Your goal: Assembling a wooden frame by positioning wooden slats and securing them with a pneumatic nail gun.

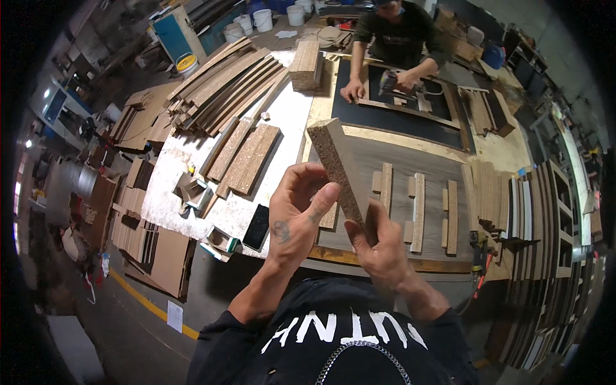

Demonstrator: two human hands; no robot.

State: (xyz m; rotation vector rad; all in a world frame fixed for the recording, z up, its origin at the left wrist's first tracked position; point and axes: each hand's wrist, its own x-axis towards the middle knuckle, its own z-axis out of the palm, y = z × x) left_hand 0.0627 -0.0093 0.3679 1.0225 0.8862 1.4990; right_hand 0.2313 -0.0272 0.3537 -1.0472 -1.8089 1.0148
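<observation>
A short piece of particleboard (338, 168) is held up in front of me, tilted, its rough chipped edge facing me. My left hand (298, 208) is closed on its left side, the thumb against the edge. At the lower end my right hand (380, 247) grips it between thumb and fingers. Below lies a grey wood-grain panel (404, 151) with several narrow particleboard strips on it, among them a strip (418, 212) right of my hands. A black phone (256, 228) rests left of my left hand on the white tabletop (160, 199).
Across the table a person (401, 38) works with a power drill (388, 82) on a frame. Stacked strips (224, 83) and a particleboard block (306, 64) lie at the far left. Small open boxes (221, 240) stand at the near left edge. More boards (532, 212) stand at right.
</observation>
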